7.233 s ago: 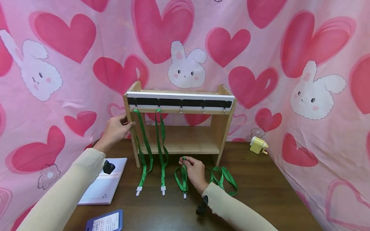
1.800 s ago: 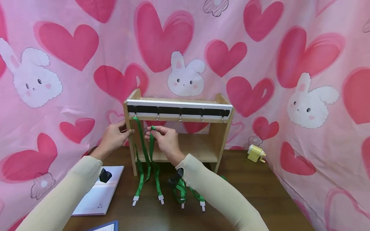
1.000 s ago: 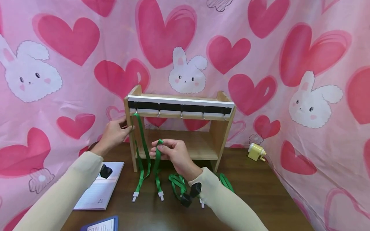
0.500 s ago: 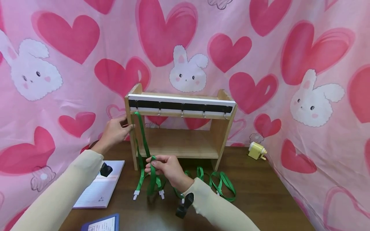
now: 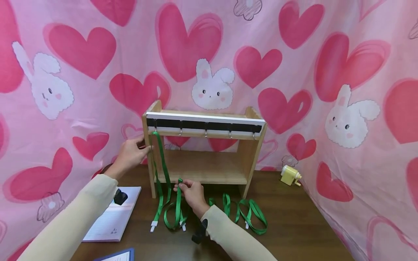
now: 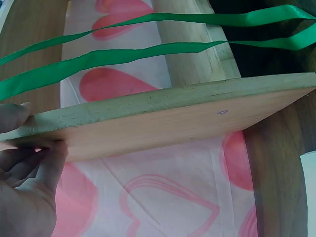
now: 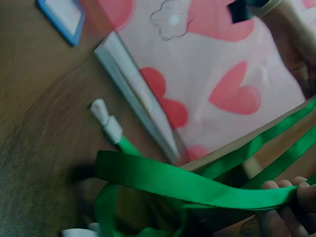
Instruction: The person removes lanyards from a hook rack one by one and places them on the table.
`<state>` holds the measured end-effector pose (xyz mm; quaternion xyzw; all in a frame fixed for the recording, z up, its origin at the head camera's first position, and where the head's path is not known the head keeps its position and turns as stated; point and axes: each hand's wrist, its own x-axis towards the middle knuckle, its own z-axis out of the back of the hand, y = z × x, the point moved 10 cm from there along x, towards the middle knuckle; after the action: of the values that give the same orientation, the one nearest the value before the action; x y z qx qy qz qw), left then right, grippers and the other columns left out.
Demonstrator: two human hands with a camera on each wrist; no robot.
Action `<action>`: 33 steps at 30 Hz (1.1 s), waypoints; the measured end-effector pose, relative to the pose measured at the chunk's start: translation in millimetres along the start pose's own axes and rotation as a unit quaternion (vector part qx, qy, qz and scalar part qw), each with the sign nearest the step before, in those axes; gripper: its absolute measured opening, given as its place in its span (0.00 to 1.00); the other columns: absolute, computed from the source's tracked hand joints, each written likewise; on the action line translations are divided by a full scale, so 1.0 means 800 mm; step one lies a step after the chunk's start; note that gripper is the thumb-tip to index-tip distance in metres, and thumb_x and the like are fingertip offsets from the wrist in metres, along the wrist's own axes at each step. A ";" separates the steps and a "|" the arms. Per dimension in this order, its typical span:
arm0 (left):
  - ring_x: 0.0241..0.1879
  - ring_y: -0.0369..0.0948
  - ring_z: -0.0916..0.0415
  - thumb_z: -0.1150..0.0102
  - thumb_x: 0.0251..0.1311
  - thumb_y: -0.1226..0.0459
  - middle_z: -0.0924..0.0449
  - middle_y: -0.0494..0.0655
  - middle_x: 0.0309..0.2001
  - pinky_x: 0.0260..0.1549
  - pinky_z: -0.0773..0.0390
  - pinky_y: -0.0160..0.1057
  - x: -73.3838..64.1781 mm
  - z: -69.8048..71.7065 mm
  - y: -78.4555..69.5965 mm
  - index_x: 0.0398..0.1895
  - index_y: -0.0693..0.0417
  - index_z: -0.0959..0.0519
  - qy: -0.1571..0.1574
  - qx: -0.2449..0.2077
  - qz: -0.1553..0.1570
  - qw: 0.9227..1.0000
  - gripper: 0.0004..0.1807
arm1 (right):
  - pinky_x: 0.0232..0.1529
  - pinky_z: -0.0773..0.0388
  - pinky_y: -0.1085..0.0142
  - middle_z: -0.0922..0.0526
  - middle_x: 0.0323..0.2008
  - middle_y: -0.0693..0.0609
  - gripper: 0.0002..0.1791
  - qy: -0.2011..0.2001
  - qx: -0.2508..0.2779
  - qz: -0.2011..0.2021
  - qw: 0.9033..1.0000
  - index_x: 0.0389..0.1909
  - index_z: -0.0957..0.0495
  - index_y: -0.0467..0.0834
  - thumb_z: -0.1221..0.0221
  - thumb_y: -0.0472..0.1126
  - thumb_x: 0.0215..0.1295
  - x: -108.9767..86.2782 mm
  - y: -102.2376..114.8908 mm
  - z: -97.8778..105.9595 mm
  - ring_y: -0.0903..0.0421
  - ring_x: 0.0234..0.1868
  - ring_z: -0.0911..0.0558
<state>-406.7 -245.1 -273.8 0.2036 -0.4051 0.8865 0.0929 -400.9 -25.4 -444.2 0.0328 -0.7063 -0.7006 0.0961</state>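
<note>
My left hand (image 5: 130,155) grips the left side panel (image 6: 148,129) of a small wooden shelf (image 5: 209,165), thumb on one face and fingers on the other. A green lanyard (image 5: 162,156) hangs from the shelf's leftmost hook, its white clip (image 5: 154,225) low in front. My right hand (image 5: 193,197) pinches the top of another green lanyard (image 7: 163,178) just above the table; its lower loop curls down around a white clip (image 5: 182,225). More green lanyards (image 5: 256,217) lie coiled on the table to the right, partly behind my right forearm.
Several metal hooks (image 5: 206,133) line the shelf's black strip; only the leftmost bears a lanyard. A notepad (image 5: 112,217) and a blue-framed card (image 5: 119,256) lie at left. A yellow pencil sharpener (image 5: 290,175) stands at right. A pink curtain (image 5: 248,29) surrounds the table.
The second lanyard hung from its hook in the oldest frame; my right hand now holds it, having lowered it from the hook towards the table. My left hand keeps its grip on the shelf.
</note>
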 end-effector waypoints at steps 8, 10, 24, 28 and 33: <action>0.52 0.60 0.15 0.37 0.68 0.57 0.17 0.64 0.57 0.47 0.14 0.54 0.004 0.000 -0.001 0.71 0.54 0.28 -0.005 -0.007 0.000 1.000 0.30 | 0.44 0.11 0.65 0.08 0.40 0.47 0.09 -0.046 -0.055 0.013 0.997 0.43 0.11 0.40 0.39 0.35 0.69 0.006 -0.024 0.004 0.53 0.42 0.08; 0.52 0.60 0.15 0.37 0.68 0.57 0.18 0.65 0.58 0.47 0.14 0.54 0.004 0.000 -0.002 0.71 0.55 0.28 -0.004 -0.009 -0.001 1.000 0.30 | 0.45 0.12 0.67 0.08 0.39 0.49 0.08 -0.059 -0.081 0.014 0.995 0.41 0.10 0.44 0.38 0.35 0.68 0.006 -0.029 0.006 0.57 0.40 0.08; 0.52 0.60 0.15 0.37 0.68 0.58 0.17 0.65 0.56 0.49 0.15 0.54 0.002 0.001 -0.001 0.69 0.55 0.26 -0.008 -0.003 0.000 1.000 0.28 | 0.43 0.14 0.71 0.08 0.31 0.55 0.07 -0.089 -0.143 0.006 0.986 0.38 0.09 0.47 0.34 0.37 0.65 -0.003 -0.059 0.003 0.63 0.36 0.10; 0.52 0.60 0.15 0.37 0.68 0.58 0.17 0.65 0.56 0.48 0.15 0.55 0.002 0.001 -0.001 0.70 0.56 0.27 -0.009 0.000 -0.006 1.000 0.28 | 0.39 0.16 0.74 0.08 0.30 0.55 0.06 -0.091 -0.152 0.005 0.984 0.37 0.08 0.47 0.34 0.36 0.63 -0.007 -0.067 0.003 0.64 0.35 0.10; 0.53 0.61 0.15 0.37 0.68 0.58 0.17 0.65 0.56 0.49 0.15 0.55 0.001 0.001 -0.001 0.70 0.56 0.27 -0.008 0.002 -0.006 1.000 0.29 | 0.38 0.17 0.76 0.08 0.30 0.53 0.07 -0.091 -0.133 -0.002 0.987 0.37 0.09 0.45 0.35 0.34 0.64 -0.007 -0.074 0.004 0.62 0.34 0.10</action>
<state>-407.3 -245.2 -272.4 0.2130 -0.4027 0.8852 0.0944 -400.9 -22.3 -503.8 -0.0428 -0.6121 -0.7889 0.0332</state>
